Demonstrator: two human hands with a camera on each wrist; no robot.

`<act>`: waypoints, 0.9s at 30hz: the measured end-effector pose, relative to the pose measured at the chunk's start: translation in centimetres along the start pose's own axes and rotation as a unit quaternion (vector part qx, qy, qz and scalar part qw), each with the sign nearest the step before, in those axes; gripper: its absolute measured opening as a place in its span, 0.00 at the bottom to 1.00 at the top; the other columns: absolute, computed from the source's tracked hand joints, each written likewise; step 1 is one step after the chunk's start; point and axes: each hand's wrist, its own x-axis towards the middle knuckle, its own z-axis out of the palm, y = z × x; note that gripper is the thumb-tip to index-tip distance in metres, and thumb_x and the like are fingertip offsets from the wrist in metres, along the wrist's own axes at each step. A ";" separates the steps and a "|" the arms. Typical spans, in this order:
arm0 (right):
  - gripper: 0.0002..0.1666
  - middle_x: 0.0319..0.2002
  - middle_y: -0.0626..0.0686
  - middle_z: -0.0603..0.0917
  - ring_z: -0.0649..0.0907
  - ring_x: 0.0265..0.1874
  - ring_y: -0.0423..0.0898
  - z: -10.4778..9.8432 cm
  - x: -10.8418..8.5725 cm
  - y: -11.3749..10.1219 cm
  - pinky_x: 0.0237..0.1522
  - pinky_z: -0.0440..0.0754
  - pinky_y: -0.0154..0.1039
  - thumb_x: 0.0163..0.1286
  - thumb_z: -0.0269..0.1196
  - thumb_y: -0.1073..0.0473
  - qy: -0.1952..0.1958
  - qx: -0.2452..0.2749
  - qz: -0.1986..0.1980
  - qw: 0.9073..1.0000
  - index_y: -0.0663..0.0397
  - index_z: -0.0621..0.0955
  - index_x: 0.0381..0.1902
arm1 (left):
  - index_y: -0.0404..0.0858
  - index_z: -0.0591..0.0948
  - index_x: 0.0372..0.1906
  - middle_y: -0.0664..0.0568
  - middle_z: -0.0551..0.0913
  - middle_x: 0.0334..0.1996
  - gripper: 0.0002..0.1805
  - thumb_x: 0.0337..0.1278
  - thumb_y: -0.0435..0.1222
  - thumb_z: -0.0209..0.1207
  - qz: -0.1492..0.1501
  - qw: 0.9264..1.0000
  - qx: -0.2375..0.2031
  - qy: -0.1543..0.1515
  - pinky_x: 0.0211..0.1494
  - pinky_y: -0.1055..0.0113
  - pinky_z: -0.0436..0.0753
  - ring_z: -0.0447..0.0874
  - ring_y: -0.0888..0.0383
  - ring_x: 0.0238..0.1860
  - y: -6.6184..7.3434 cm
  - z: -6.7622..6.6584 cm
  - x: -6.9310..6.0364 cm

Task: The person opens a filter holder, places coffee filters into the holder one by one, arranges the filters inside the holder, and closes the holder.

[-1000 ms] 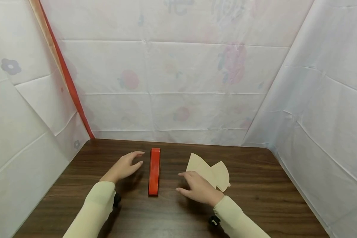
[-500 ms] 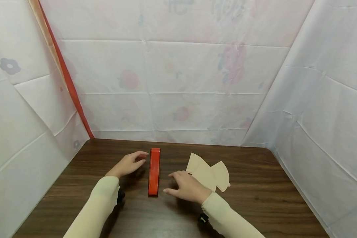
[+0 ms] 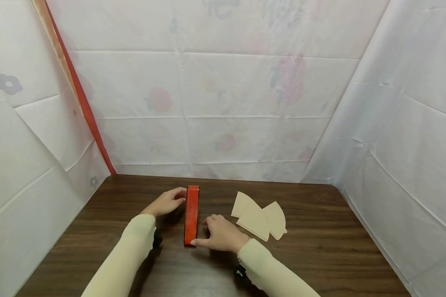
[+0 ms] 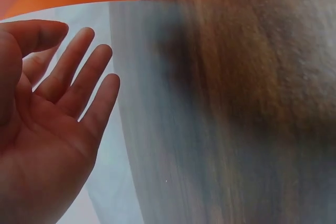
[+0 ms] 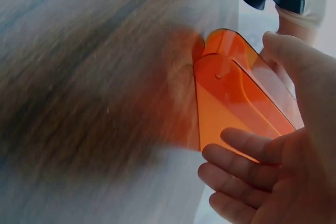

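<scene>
An orange see-through plastic holder (image 3: 191, 216), long and narrow from above, stands on the dark wood table. In the right wrist view the holder (image 5: 236, 98) shows flat side walls and a rounded edge. My left hand (image 3: 167, 202) is at its far left side, fingertips close to the wall; contact cannot be made out. Loosely extended fingers (image 4: 89, 80) show in the left wrist view. At the near right side is my right hand (image 3: 221, 236), its thumb at the holder's near end and its other fingers loosely bent beside it.
Several cream cone-shaped coffee filter papers (image 3: 254, 218) lie overlapping right of my right hand. White patterned sheets (image 3: 223, 107) enclose the table (image 3: 319, 231) at the back and both sides. A red strip (image 3: 85, 107) runs down the back left corner.
Both hands have moved inward to the orange holder, the left going right and the right going left. The filter papers are now fully uncovered. The holder stays in place.
</scene>
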 end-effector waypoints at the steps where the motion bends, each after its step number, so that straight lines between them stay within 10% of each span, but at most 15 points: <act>1: 0.44 0.40 0.49 0.82 0.79 0.42 0.45 0.1 0.1 -0.1 0.44 0.80 0.38 0.61 0.62 0.23 0.003 -0.004 0.002 1.000 0.58 0.82 0.50 | 0.37 0.76 0.64 0.42 0.80 0.57 0.18 0.74 0.33 0.52 0.002 1.000 -0.002 -0.003 0.62 0.42 0.74 0.77 0.42 0.59 0.0 0.1 0.1; 27: 0.44 0.32 0.48 0.74 0.74 0.34 0.46 2.0 2.4 -1.6 0.38 0.79 0.39 0.54 0.61 0.17 0.001 -0.025 0.048 0.999 0.54 0.78 0.36 | 0.31 0.65 0.73 0.37 0.78 0.60 0.32 0.63 0.21 0.49 0.011 0.993 -0.105 -0.060 0.66 0.41 0.70 0.74 0.40 0.63 -0.2 0.8 1.3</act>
